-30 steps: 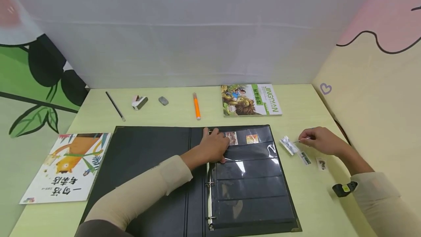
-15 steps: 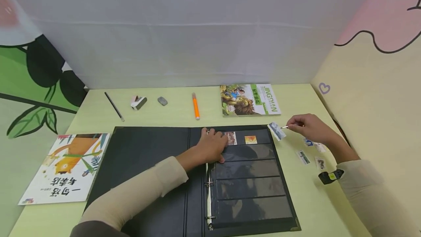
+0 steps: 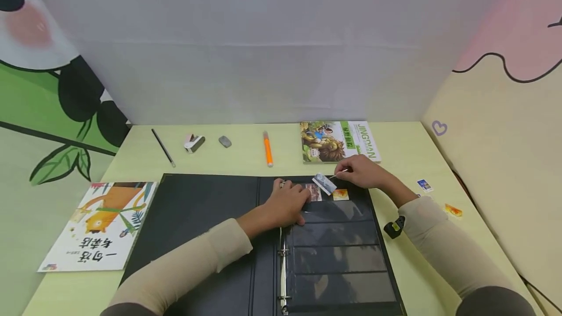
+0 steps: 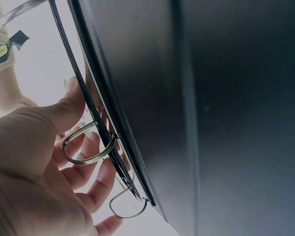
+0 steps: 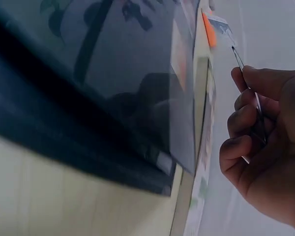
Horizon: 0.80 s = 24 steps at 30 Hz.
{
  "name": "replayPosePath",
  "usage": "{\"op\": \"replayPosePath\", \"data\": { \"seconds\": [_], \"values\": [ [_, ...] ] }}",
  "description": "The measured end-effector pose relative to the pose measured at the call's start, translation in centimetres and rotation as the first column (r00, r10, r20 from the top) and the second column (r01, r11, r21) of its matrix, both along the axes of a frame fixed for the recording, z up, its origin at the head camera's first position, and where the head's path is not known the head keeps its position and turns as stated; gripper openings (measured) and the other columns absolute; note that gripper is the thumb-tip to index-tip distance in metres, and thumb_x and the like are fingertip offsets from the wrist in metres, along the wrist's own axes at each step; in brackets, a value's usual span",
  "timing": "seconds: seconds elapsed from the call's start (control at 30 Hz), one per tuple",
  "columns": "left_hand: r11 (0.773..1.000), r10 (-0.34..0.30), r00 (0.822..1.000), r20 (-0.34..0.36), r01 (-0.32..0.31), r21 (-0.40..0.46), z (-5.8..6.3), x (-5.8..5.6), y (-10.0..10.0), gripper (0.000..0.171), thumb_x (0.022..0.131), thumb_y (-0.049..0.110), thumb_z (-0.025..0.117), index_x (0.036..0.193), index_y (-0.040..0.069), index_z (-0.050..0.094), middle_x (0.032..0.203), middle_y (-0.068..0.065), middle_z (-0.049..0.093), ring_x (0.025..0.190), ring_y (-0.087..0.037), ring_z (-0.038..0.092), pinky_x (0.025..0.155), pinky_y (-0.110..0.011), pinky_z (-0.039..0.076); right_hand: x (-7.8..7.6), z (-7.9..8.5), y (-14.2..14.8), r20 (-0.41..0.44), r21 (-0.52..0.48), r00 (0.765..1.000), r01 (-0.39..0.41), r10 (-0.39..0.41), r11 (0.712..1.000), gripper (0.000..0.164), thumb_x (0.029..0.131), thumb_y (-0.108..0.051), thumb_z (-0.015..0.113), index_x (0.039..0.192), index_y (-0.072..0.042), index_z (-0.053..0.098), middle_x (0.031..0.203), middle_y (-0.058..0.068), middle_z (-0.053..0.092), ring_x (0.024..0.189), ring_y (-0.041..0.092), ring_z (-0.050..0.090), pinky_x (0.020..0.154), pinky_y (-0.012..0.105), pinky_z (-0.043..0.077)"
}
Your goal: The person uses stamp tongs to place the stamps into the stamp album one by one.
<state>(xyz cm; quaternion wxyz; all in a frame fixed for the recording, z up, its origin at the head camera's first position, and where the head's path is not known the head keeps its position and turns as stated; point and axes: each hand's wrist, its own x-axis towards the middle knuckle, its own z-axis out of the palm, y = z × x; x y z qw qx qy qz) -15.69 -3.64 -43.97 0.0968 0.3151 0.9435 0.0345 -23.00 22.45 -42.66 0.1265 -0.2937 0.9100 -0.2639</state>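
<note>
A black ring binder stamp album [image 3: 210,223] lies open, its right side bearing a page [image 3: 342,260] with clear strip pockets. My left hand [image 3: 287,204] rests on the page's upper inner corner, fingers spread loosely beside the metal rings [image 4: 88,145]. Metal tweezers [image 5: 259,110] are pinched in my right hand [image 3: 362,172], and their tips hold a blue-grey stamp [image 3: 324,184]. That stamp is tilted over the top row, between a reddish-brown stamp [image 3: 313,193] and an orange-yellow stamp [image 3: 341,194] in the page.
Right of the album lie a blue stamp [image 3: 424,185] and an orange stamp [image 3: 453,209], others hidden by the sleeve. Behind are a pencil [image 3: 163,148], stapler-like item [image 3: 194,143], grey eraser [image 3: 225,141], orange marker [image 3: 268,149] and book [image 3: 327,143]. Another book [image 3: 101,228] lies left.
My right hand has carried the tweezers and blue-grey stamp leftward from the table to above the page's top row. My left hand stays on the page. The head view has shifted slightly.
</note>
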Motion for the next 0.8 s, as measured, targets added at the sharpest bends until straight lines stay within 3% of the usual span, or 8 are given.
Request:
{"op": "replayPosePath", "data": {
  "seconds": [0.2,0.43,0.57,0.8],
  "values": [
    [1.000,-0.015,0.999,-0.035,0.014,-0.006,-0.3,0.2,0.0,0.050,0.074,0.049,0.076,0.114,0.028,0.055,0.110,0.003,0.059,0.101,-0.023,0.050,0.100,-0.055,0.030,0.3,-0.9,-2.1,0.061,0.067,0.989,-0.135,0.131,0.989,0.014,0.095,-0.023,0.057,0.091,-0.021,0.071,0.080,-0.009,0.067,0.065,0.004,0.056,0.068,0.027,0.046],
    [1.000,-0.008,0.999,-0.052,0.007,-0.011,-0.1,0.4,-0.1,0.052,0.073,0.049,0.077,0.115,0.027,0.056,0.110,0.002,0.060,0.102,-0.024,0.053,0.101,-0.055,0.032,0.9,-1.1,-3.2,0.114,0.093,0.949,-0.305,0.295,0.948,0.014,0.094,-0.018,0.058,0.091,-0.022,0.071,0.087,-0.010,0.068,0.077,0.001,0.062,0.072,0.025,0.050],
    [1.000,-0.007,0.999,-0.048,0.007,-0.011,-0.1,0.3,-0.2,0.052,0.074,0.048,0.077,0.116,0.028,0.056,0.112,0.002,0.060,0.104,-0.025,0.054,0.102,-0.056,0.032,0.9,-0.8,-3.8,0.087,0.115,0.932,-0.361,0.352,0.926,0.013,0.093,-0.017,0.060,0.092,-0.020,0.072,0.087,-0.009,0.069,0.076,0.001,0.060,0.070,0.025,0.048],
    [1.000,-0.011,1.000,-0.028,0.011,-0.003,0.0,0.1,-0.1,0.052,0.074,0.047,0.078,0.117,0.027,0.056,0.113,0.002,0.060,0.105,-0.025,0.053,0.103,-0.056,0.030,0.6,-0.7,-4.6,0.085,0.141,0.920,-0.392,0.383,0.909,0.012,0.092,-0.017,0.062,0.093,-0.019,0.073,0.089,-0.009,0.070,0.075,0.001,0.059,0.071,0.025,0.048]
  ]
}}
